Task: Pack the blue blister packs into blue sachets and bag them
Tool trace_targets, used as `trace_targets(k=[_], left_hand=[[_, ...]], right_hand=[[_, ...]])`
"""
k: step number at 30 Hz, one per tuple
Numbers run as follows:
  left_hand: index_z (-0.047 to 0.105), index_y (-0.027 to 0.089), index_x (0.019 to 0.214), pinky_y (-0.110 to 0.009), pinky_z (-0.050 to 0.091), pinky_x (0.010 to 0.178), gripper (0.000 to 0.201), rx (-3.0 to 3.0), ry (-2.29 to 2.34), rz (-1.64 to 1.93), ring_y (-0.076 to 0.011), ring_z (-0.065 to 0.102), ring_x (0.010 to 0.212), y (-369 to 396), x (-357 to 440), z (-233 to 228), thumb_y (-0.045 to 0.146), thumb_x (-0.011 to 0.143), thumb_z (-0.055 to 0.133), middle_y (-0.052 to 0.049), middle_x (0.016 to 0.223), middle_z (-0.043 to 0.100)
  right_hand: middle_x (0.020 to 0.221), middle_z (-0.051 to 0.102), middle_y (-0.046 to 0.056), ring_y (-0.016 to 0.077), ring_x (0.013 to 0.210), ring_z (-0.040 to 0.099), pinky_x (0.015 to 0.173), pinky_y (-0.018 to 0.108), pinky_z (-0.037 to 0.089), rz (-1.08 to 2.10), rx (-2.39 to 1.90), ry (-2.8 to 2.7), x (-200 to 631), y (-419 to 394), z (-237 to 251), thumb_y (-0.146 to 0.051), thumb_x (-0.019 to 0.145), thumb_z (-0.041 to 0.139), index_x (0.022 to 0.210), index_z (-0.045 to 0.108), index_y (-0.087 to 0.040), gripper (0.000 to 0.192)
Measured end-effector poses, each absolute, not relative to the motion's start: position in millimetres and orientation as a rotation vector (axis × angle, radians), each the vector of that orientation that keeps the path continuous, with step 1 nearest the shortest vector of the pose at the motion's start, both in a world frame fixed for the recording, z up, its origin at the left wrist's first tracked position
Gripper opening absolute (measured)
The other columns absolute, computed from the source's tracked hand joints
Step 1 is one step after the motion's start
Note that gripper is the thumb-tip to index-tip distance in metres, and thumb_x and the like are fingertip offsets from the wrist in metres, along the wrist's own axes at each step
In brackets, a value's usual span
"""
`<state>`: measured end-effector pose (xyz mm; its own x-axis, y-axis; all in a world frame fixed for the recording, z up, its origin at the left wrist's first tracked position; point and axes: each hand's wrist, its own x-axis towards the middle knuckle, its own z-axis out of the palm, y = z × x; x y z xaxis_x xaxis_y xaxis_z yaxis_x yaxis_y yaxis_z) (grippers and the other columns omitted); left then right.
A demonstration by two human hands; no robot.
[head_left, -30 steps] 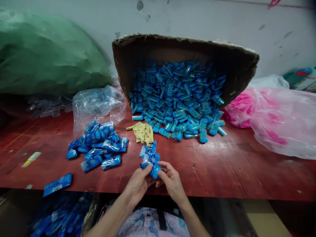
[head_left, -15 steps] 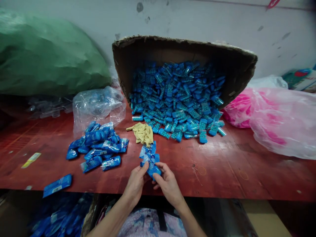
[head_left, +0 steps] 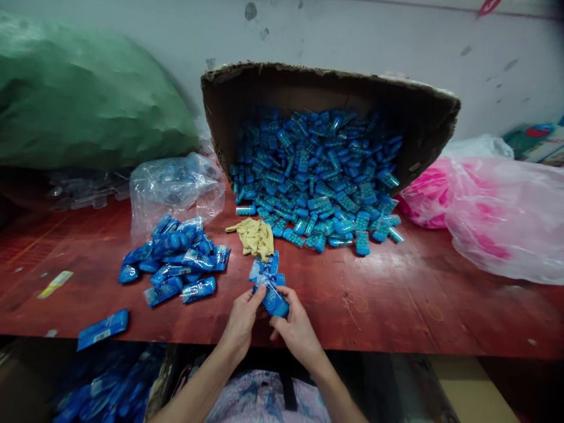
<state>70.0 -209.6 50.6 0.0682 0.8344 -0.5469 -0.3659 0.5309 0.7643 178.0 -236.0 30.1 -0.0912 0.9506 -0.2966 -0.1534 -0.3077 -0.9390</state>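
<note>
Near the table's front edge, my two hands hold a small blue bottle in a printed plastic sleeve, tilted with its rounded end toward the lower right. The thumb and fingers of my left hand pinch its upper left end. At the lower right end, my right hand has its fingers along the side, with the thumb just below. Right behind lie flat blue printed sleeves, partly covered by the held bottle. A crumpled yellow cloth-like piece touches them at the back.
A tipped cardboard box spills clear blue-capped bottles onto the red table. Sleeved bottles are heaped at left, by a clear bag. A blue packet overhangs the front edge. Pink bags stand right.
The held bottle has turned slightly, so more of its printed side shows. My right thumb has slid down off its face toward the lower end. The heaps have not moved.
</note>
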Motion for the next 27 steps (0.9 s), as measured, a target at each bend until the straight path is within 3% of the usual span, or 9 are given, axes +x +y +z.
trace_targets(k=[8,12,17,21,27], left_hand=[[0.061,0.013,0.072,-0.026,0.045,0.059,0.024,0.424,1.037,0.986,-0.0133,0.058,0.058,-207,66,57,0.037,0.069,0.063,-0.003,0.064,0.065],[0.062,0.011,0.075,-0.024,0.044,0.054,0.02,0.391,0.917,0.875,-0.0121,0.057,0.056,-208,64,55,0.03,0.069,0.065,-0.004,0.066,0.065],[0.064,0.012,0.078,-0.026,0.046,0.067,0.013,0.318,0.789,0.815,-0.013,0.06,0.067,-208,56,50,0.023,0.072,0.063,-0.004,0.073,0.067],[0.064,0.014,0.082,-0.033,0.046,0.071,0.012,0.318,0.718,0.792,-0.0165,0.061,0.071,-209,51,48,0.022,0.075,0.059,-0.005,0.077,0.067],[0.064,0.013,0.079,-0.026,0.043,0.07,0.009,0.307,0.684,0.752,-0.0118,0.058,0.068,-207,50,43,0.017,0.071,0.063,-0.002,0.071,0.064]], right_hand=[[0.071,0.056,-0.003,0.0104,0.058,0.055,0.05,0.023,0.05,1.75,-1.127,-0.832,185,-237,40,-0.017,0.069,0.055,0.119,0.041,-0.02,0.051],[0.071,0.057,-0.004,0.008,0.053,0.05,0.048,0.021,0.044,1.619,-1.159,-0.951,187,-238,35,-0.013,0.068,0.058,0.118,0.046,-0.023,0.052],[0.077,0.058,-0.004,0.0069,0.053,0.045,0.048,0.019,0.04,1.662,-1.069,-1.054,195,-235,36,-0.009,0.066,0.058,0.119,0.048,-0.027,0.057],[0.069,0.052,-0.006,0.0062,0.049,0.044,0.048,0.02,0.04,1.773,-0.987,-1.048,203,-230,38,-0.011,0.07,0.053,0.119,0.048,-0.026,0.052],[0.058,0.047,-0.009,0.0056,0.052,0.042,0.052,0.019,0.035,1.681,-1.04,-1.143,208,-231,40,-0.009,0.066,0.061,0.113,0.055,-0.025,0.05]])
